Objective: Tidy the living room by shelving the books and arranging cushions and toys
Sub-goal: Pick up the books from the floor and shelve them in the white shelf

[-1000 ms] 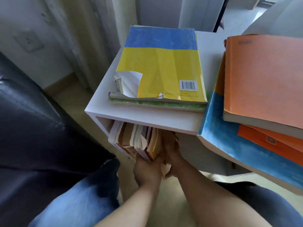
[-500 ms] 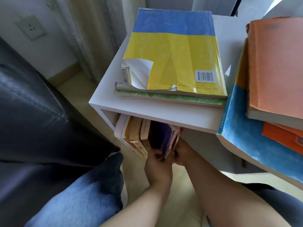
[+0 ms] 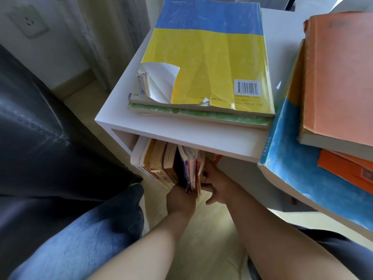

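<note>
A row of upright books (image 3: 161, 164) stands in the open compartment under the white shelf unit (image 3: 187, 136). My left hand (image 3: 180, 201) grips the lower edge of the rightmost books, a thin dark purple bundle (image 3: 187, 170). My right hand (image 3: 217, 184) presses against the right side of that bundle, fingers reaching into the compartment where their tips are hidden. On top of the unit lies a blue and yellow book (image 3: 207, 57) with a torn, curled corner, resting on a green-edged book (image 3: 201, 115).
A stack of orange books (image 3: 341, 77) on a blue book (image 3: 302, 158) fills the right side. A dark sofa (image 3: 40, 138) and my knee in jeans (image 3: 84, 239) lie to the left. A curtain and a wall socket (image 3: 30, 21) are behind.
My view has moved closer and lower toward the shelf. The dark purple bundle now stands more upright against the other books, and my right hand has opened against its side.
</note>
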`<state>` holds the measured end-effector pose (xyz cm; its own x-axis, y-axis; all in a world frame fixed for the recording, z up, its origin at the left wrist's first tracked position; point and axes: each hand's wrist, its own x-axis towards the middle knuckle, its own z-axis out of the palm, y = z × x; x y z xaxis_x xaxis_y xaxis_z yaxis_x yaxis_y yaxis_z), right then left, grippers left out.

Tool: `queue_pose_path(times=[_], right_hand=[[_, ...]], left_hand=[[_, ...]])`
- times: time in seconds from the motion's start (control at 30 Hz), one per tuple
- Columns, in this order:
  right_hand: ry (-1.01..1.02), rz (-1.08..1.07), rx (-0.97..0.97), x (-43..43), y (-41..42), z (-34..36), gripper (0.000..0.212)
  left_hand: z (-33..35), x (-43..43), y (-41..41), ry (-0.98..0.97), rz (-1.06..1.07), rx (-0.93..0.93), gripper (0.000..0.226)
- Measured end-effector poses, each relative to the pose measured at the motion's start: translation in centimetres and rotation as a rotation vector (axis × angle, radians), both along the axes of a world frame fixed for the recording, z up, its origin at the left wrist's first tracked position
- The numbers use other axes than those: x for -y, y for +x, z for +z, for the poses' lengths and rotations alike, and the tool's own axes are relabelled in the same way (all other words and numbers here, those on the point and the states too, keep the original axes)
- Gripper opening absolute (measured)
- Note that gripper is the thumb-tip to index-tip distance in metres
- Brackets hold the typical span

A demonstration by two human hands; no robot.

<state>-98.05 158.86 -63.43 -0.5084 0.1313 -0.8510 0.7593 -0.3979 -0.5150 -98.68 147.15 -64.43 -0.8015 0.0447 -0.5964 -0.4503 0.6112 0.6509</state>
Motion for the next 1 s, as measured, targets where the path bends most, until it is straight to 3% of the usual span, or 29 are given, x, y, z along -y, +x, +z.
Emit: queue_pose_path(times=[0.1,0.2,0.33,0.43,0.53,0.6,0.7,0.8,0.93,0.97,1.0], right_hand=[[0.021,0.093,-0.004,-0.3,-0.1,1.0,0.054],[0.063,0.117,0.088,-0.5,-0.5,1.7,0.058],[-0.03,0.096,-0.023,-0.1,0.1,1.6,0.053],[-0.124,0.02,-0.121,0.7,0.8,1.4,0.05],[-0.141,-0.028,-0.185,1.8,1.3,2.2,0.05],[-0.138,-0.039,-0.202,2.5,1.5,2.8,0.053],[-0.152,-0.054,-0.148,3.0,1.6,3.0,0.057],[-0.16,-0.02,-0.082,3.4,1.4,2.3,0.061],[-0.219,-0.048,-0.169,4.1,1.1,1.3,0.114],[-0.276,-0.127,-0.171,4.4,0.9,1.1,0.111],[-0.335,-0.238,-0.164,4.6,0.6,0.9,0.094]], left_hand=[[0.6,0.2,0.1,0.01,-0.08,0.045,0.023],[1.6,0.7,-0.4,-0.131,-0.308,0.065,0.029],[6.0,1.3,-0.8,-0.243,-0.443,-0.114,0.018],[9.9,2.6,-0.3,-0.267,-0.439,-0.396,0.008],[12.9,4.1,0.3,-0.13,-0.418,-1.067,0.01],[12.8,4.3,-0.2,-0.07,-0.452,-1.324,0.024],[12.4,3.8,-1.2,-0.114,-0.562,-1.364,0.04],[12.0,4.0,-1.7,-0.152,-0.58,-1.417,0.038],[11.7,3.9,-2.5,-0.252,-0.731,-1.424,0.039],[11.8,3.7,-2.7,-0.276,-0.749,-1.415,0.039],[11.8,3.5,-3.0,-0.299,-0.758,-1.412,0.038]])
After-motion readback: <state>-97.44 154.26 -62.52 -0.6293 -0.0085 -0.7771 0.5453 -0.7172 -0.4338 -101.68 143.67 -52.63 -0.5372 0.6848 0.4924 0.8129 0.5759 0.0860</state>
